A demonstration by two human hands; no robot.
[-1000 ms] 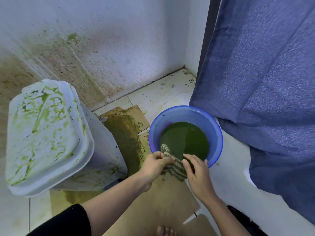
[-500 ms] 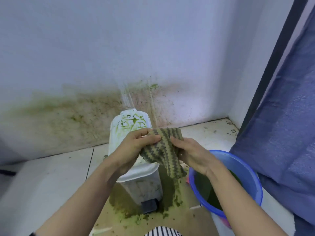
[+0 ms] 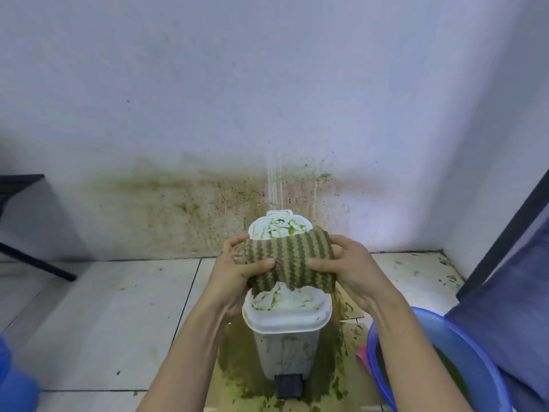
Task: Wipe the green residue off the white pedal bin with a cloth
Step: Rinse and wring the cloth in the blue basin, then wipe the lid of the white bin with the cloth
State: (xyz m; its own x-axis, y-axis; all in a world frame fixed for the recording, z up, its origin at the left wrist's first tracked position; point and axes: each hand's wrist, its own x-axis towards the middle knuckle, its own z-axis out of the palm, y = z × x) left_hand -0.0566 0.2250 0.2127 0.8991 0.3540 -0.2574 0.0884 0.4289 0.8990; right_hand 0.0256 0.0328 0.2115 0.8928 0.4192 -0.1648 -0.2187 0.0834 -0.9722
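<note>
Lower right: blue basin point(image 3: 463, 346) of green water. Centre: white bin point(image 3: 286, 343), lid smeared green, on stained floor. Over lid, left hand point(image 3: 237, 275) and right hand point(image 3: 353, 272) pinch striped cloth point(image 3: 292, 260) stretched between them, thumbs on top, fingers curled beneath. Behind: green-spattered wall point(image 3: 178, 197).

Zigzag-striped olive cloth point(image 3: 289, 260) — green-smeared white bin point(image 3: 286, 319).

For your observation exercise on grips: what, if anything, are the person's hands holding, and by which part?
Both hands hold the striped cloth: the left hand grips its left edge, the right hand its right edge.
</note>
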